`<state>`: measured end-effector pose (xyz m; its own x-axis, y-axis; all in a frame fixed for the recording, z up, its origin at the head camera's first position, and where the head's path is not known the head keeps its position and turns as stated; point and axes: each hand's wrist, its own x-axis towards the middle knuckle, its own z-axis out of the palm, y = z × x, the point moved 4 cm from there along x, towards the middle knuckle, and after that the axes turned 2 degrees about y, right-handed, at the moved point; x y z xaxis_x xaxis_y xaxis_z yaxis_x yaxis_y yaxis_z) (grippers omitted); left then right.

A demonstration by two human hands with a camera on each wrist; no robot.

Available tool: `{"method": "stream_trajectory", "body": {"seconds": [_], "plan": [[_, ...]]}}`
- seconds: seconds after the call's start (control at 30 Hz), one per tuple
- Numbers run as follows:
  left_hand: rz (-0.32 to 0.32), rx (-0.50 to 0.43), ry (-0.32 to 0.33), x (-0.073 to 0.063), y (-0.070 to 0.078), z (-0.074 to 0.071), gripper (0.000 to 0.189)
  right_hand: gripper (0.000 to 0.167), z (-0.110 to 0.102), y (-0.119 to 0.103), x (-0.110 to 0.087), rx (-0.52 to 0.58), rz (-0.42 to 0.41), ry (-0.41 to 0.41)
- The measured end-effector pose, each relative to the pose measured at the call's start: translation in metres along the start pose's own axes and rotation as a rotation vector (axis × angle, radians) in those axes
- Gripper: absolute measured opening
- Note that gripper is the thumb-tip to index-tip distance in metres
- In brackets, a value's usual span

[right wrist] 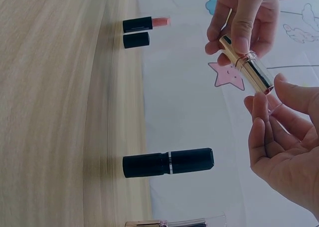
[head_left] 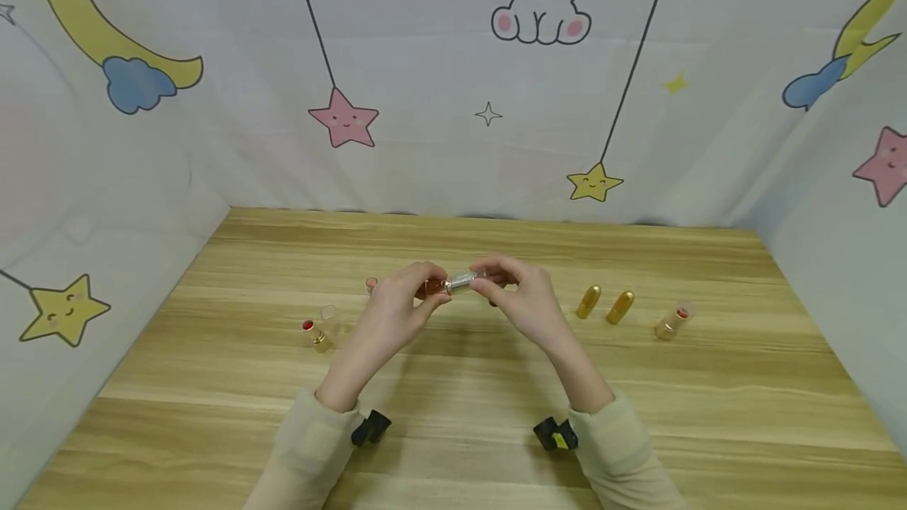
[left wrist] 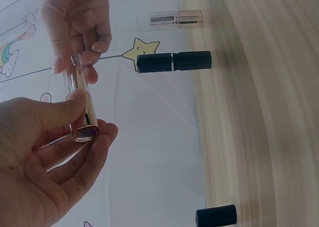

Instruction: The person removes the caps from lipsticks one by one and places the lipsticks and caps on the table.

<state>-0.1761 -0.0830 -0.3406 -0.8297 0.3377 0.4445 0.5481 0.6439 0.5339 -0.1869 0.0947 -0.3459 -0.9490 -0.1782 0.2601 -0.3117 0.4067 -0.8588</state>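
Observation:
In the head view both hands hold one lipstick (head_left: 462, 282) sideways above the table, at mid-picture. My left hand (head_left: 398, 301) pinches its gold base between thumb and fingers. At the other end my right hand (head_left: 523, 299) pinches the clear cap with thumb and fingertips. From the right wrist, the shiny gold tube (right wrist: 255, 73) slants down from the left hand (right wrist: 249, 17) toward the right hand (right wrist: 291, 132). The left wrist view shows the see-through cap (left wrist: 75, 67) reaching up between the right thumb and fingers.
A red lipstick (head_left: 316, 337) stands at left beside a clear cap (head_left: 328, 312). At right are two gold bullet-shaped tubes (head_left: 588, 301) and a clear-capped red lipstick (head_left: 669, 323). Behind the hands stand a black tube (right wrist: 167, 163), a pink lipstick in black (right wrist: 139, 25) and a black cap (right wrist: 136, 40).

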Motion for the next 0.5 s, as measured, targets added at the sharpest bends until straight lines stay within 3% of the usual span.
{"method": "stream_trajectory", "body": {"seconds": [0.5], "plan": [[-0.042,0.045,0.015,-0.0017,-0.0039,-0.0023,0.018,0.022,-0.0046,0.0039,0.0007,-0.001,0.004,0.024]]}}
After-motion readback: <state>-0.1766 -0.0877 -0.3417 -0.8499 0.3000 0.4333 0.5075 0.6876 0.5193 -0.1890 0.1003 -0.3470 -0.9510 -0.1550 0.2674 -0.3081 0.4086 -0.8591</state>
